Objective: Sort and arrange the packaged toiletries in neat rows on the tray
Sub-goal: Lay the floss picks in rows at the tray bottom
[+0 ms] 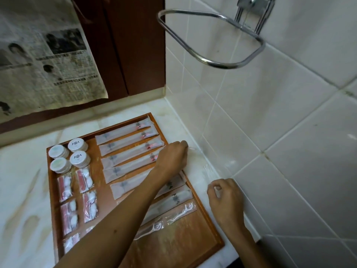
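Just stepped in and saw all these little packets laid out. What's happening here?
A person is laying out packaged toiletries on a wooden tray on a marble counter. Long packets lie in a row, round tins and small packets sit at the left. The left hand reaches past the tray's right edge, fingers curled; the right hand pinches clear plastic wrap.

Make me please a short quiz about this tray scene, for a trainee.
1. How many round tins stand on the tray?
2. True or false: a towel hangs on the towel ring on the wall.
3. Where do the long packets lie?
A. side by side on the tray
B. on the newspaper
C. on the counter left of the tray

Key: 1. four; 2. false; 3. A
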Demonstrator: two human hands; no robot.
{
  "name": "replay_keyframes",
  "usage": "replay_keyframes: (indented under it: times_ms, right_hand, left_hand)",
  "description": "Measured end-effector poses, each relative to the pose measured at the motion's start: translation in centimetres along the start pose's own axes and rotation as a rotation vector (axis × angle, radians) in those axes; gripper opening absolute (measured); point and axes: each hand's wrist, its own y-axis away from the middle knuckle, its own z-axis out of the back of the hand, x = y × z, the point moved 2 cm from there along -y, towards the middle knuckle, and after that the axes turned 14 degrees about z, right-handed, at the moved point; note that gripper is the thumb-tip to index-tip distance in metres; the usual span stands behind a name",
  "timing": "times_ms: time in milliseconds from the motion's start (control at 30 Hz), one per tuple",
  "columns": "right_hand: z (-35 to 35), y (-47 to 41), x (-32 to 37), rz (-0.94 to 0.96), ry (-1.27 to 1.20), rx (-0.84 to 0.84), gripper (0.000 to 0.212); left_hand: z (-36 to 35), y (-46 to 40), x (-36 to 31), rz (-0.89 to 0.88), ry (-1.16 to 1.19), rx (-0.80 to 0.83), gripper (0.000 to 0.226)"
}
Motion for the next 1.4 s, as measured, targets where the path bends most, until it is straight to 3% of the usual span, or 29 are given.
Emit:
replay_keyframes:
  times_ms: [267,433,600,833,933,1067,1400]
  right_hand:
    - [1.0,-0.2,1.0,-0.068,-0.192,-0.054,0.011]
    - [2.0,0.5,1.6,-0.174,-0.404,-0.079,0.014]
    - [2.6,2.2,2.9,-0.303,-0.706,-0.014,0.007]
    - [1.6,5.5,4.4,-0.362,-0.894,0.164,0.013]
    - [1.5,6.6,4.8,-0.379,-0.899,0.217,0.012]
    - [1.6,7.4,5.0,-0.309,-0.781,0.274,0.002]
    - [2.1,7.7,4.8,-0.186,-0.498,0.336,0.014]
  left_hand:
    - [3.7,5.8,2.2,0.323,0.532,-0.068,0.021]
    - [5.1,9.5,3.5,0.636,1.185,0.045,0.010]
    - [6.2,13.7,3.5,0.683,1.430,0.110,0.015]
    - [5.0,19.3,5.0,0.715,1.309,0.133,0.014]
    - [4.5,21.1,5.2,0.753,1.358,0.101,0.020]
    - [3.6,22.9,5.5,0.798,1.294,0.063,0.014]
    - [1.6,25.4,5.9,0.928,1.238,0.105,0.020]
